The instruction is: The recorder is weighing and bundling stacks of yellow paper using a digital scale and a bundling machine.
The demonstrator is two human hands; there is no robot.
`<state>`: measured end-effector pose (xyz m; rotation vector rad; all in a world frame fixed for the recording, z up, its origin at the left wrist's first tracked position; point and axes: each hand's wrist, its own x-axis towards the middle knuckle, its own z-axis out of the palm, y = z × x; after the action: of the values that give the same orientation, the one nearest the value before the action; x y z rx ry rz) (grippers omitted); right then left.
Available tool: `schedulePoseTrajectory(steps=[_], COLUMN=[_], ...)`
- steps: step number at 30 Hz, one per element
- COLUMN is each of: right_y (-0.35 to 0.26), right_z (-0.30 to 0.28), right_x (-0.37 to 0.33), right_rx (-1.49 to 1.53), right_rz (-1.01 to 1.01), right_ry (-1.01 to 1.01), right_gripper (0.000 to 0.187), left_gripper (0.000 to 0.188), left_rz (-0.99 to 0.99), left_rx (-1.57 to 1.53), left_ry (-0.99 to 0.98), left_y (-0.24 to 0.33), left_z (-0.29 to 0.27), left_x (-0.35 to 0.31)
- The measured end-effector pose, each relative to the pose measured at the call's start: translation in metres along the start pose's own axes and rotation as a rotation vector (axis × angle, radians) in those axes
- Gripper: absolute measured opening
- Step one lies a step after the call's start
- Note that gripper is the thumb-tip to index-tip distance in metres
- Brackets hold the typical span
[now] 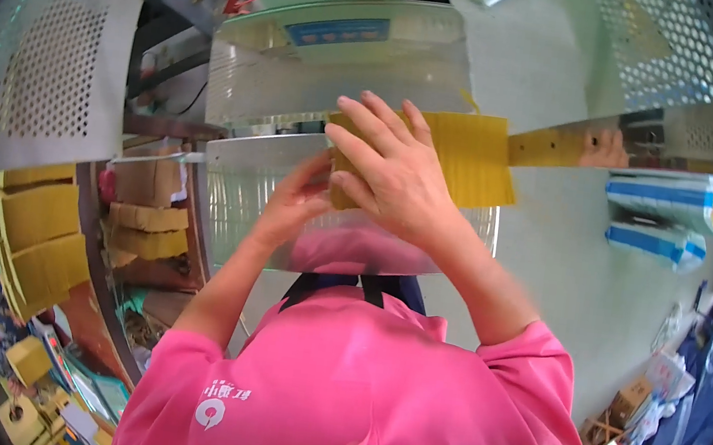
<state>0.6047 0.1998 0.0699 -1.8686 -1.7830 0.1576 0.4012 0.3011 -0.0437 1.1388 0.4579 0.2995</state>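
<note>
A flat stack of yellow paper sheets (475, 162) with ridged lines along it lies across the metal machine in front of me. My right hand (392, 160) is over its left part, fingers stretched toward the far edge and thumb on the near side, gripping it across its width. My left hand (294, 201) is curled at the stack's left end, its fingertips partly hidden behind the paper. Below both hands is a shiny metal plate (233, 170). A thin yellow strip (471, 101) sticks up beyond the stack's far edge.
A metal bar with holes (673, 143) runs right from the stack. Perforated panels (34, 72) flank the machine. Bundles of yellow paper (45, 227) are piled at left. Blue-and-white packages (661, 204) lie on the floor at right, with a blue tarp (681, 427) nearer me.
</note>
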Motion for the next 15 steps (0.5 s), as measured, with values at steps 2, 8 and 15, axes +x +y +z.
schedulePoseTrajectory(steps=[2,8,15], right_y=[0.005,0.056,0.077], right_z=[-0.018,-0.025,0.046], right_x=[-0.019,-0.147,-0.161], right_rx=[0.112,0.511,1.086], right_rz=[-0.023,0.664,0.776], right_ry=[0.285,0.810,0.641], right_gripper=[0.034,0.023,0.028], left_gripper=[0.058,0.051,0.049], left_rz=[0.008,-0.061,0.103], left_rx=[-0.050,0.099,0.045], left_ry=[0.018,0.151,0.278], left_y=[0.007,-0.001,-0.027], left_z=[-0.004,0.001,0.021], left_x=[0.003,0.021,0.027])
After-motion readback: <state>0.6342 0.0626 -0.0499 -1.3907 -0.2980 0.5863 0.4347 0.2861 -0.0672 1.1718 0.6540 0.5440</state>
